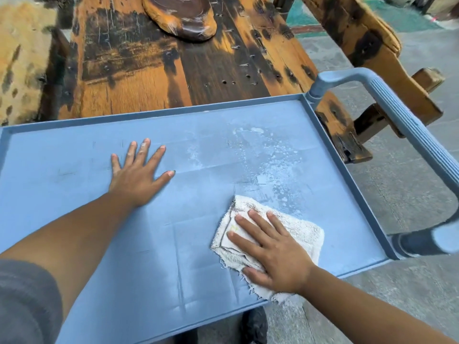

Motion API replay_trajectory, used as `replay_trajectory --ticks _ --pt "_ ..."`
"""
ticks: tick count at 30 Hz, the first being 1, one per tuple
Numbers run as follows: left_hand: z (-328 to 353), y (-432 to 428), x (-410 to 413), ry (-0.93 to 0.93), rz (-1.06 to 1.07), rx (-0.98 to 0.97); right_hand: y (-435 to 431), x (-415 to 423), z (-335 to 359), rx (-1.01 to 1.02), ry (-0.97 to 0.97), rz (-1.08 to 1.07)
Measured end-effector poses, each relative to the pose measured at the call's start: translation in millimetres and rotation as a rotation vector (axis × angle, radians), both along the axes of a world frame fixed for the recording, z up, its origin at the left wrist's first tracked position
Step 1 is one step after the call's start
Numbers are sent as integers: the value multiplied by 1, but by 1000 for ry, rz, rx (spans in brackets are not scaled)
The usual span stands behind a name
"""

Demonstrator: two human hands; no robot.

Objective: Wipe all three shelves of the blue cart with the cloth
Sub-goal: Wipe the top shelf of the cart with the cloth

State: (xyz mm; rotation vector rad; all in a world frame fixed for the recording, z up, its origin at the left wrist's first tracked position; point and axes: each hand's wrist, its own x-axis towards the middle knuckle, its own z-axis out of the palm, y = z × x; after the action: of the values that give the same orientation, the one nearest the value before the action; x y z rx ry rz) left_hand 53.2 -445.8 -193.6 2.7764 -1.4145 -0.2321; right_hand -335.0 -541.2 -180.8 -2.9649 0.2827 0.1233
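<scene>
Nearest to us, at 8 o'clock, a grey sleeve (24, 301) leads along the forearm to our left hand (137, 177), laid flat with fingers spread on the bare shelf, holding nothing and apparently steadying the cart. We are on the first of three shelves, by our judgement: the top shelf (74, 219) of the blue cart fills the middle of the view, rimmed all round, with its ribbed handle (407, 135) arching at 3 o'clock. Beyond it at 12 o'clock stands a scorched wooden table (149, 70). Our right hand (270, 247), at 5 o'clock, lies palm-down with fingers splayed, pressing the cloth (295, 227) onto the shelf rather than pinching it. That cloth is white terry, folded, frayed at its near edge and greyed with dirt on its left fold. A patch of whitish speckled residue (268, 160) sits at 1 o'clock, just beyond the cloth. We judge the next move to be a firm stroke away from us across that patch; the lower shelves are hidden.
</scene>
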Motion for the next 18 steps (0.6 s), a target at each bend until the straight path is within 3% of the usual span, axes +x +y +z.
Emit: replay_trajectory --ticks 5,7,13,18 --pt "6 -36 -71 82 461 -65 0 4 2 18 18 10" --pt "12 -52 -104 109 527 -93 -1 3 4 29 47 14" --pt "8 -38 -102 64 119 -19 -10 8 6 12 68 117" --pt "8 -38 -103 42 77 -16 -23 30 5 -29 56 123"
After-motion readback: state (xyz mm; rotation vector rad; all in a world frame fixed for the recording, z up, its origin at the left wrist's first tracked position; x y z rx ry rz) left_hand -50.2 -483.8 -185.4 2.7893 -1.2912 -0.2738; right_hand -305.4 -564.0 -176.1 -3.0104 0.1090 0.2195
